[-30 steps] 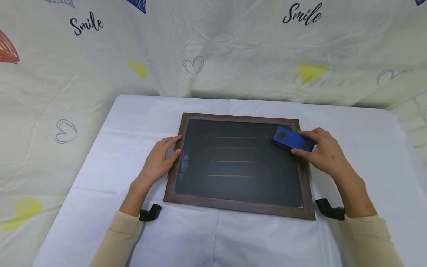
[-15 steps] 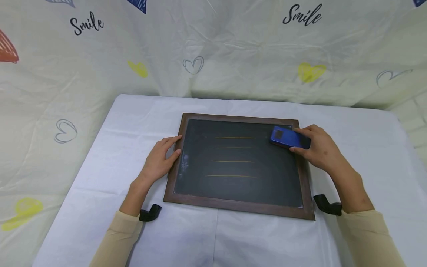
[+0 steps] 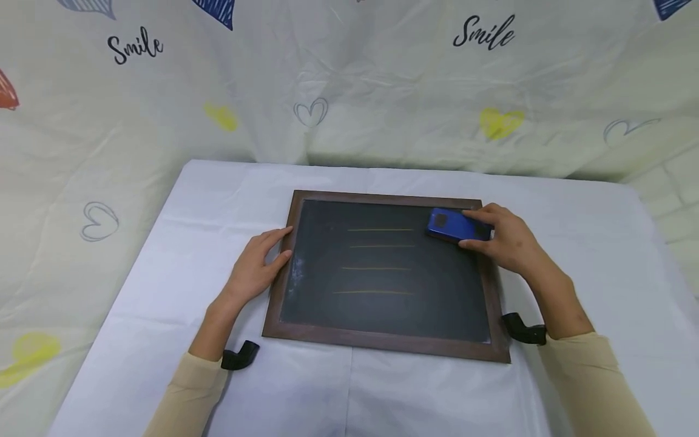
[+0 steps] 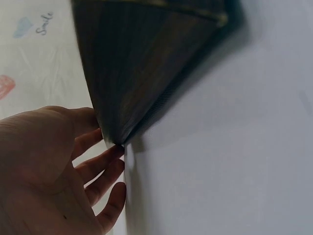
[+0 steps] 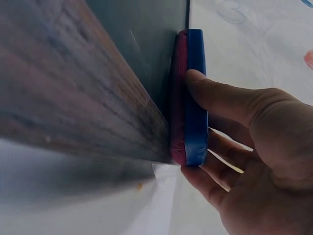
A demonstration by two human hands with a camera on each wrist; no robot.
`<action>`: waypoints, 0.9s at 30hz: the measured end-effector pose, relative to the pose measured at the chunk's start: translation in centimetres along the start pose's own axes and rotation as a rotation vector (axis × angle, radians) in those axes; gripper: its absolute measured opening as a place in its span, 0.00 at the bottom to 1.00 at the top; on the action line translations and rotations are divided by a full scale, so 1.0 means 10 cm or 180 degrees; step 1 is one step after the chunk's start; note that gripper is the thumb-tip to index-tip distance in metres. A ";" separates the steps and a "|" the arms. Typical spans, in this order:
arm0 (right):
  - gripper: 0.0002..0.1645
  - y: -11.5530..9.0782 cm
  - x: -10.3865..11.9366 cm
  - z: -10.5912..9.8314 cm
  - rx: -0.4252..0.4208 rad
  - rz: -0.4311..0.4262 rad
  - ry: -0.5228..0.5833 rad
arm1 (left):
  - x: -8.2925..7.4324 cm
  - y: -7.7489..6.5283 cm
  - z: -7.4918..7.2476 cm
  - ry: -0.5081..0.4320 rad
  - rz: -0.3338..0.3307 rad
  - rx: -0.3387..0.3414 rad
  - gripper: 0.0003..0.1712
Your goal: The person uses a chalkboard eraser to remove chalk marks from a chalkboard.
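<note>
A chalkboard [image 3: 377, 315] in a brown wooden frame lies on the white-covered table, with several thin yellow chalk lines [image 3: 377, 268] across its middle. At its left frame edge rests my left hand [image 3: 255, 267], thumb and fingertips touching the wood; the left wrist view shows these fingers [image 4: 100, 166] loosely spread at the frame's side. My right hand [image 3: 505, 240] grips a blue chalkboard eraser [image 3: 450, 223] between thumb and fingers near the board's upper right corner. In the right wrist view the eraser's dark pink felt side [image 5: 179, 98] faces the board's surface.
White cloth [image 3: 306, 388] covers the table around the board. Behind stands a pale curtain [image 3: 382, 109] printed with hearts and "Smile". Black curved pieces [image 3: 240, 355] stick out at both wrists. A whitish chalk smudge [image 3: 297, 270] marks the board's left side.
My right hand has slid the eraser leftward over the board, closer to the top chalk line. The left hand stays at the frame, and the head view has shifted slightly.
</note>
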State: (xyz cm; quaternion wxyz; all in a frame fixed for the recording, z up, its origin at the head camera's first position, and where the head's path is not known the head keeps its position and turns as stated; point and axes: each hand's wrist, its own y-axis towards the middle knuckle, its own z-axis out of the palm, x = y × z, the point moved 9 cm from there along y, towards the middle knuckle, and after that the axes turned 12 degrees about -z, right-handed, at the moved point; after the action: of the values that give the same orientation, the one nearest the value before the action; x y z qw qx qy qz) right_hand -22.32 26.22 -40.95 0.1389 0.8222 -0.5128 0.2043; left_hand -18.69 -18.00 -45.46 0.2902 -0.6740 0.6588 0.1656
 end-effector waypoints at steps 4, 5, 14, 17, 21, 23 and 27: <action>0.41 0.02 0.03 0.04 0.0015 -0.0001 0.0007 | 0.02 -0.02 -0.01 -0.0012 -0.0002 -0.0001 0.32; 0.41 0.03 0.03 0.04 0.0022 -0.0002 0.0001 | 0.02 -0.02 -0.01 -0.0014 -0.0004 -0.0004 0.32; 0.43 0.10 0.06 0.09 0.0081 -0.0008 0.0007 | 0.02 -0.02 -0.01 -0.0032 0.0002 -0.0004 0.32; 0.43 0.12 0.06 0.10 0.0108 -0.0009 0.0006 | 0.02 -0.01 -0.01 -0.0048 -0.0009 0.0004 0.32; 0.44 0.18 0.08 0.12 0.0175 -0.0010 0.0011 | 0.01 0.00 -0.01 -0.0059 -0.0007 0.0015 0.32; 0.44 0.20 0.09 0.14 0.0202 -0.0006 0.0028 | 0.01 0.00 0.00 -0.0067 -0.0009 0.0023 0.32; 0.43 0.24 0.10 0.17 0.0216 -0.0009 0.0057 | 0.00 0.00 0.00 -0.0076 -0.0014 0.0033 0.32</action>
State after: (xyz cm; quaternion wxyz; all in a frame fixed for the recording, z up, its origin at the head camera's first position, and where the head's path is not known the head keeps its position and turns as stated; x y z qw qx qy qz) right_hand -23.78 23.59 -41.93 0.1159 0.8253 -0.5031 0.2287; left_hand -18.67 -18.05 -45.46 0.3019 -0.6720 0.6546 0.1696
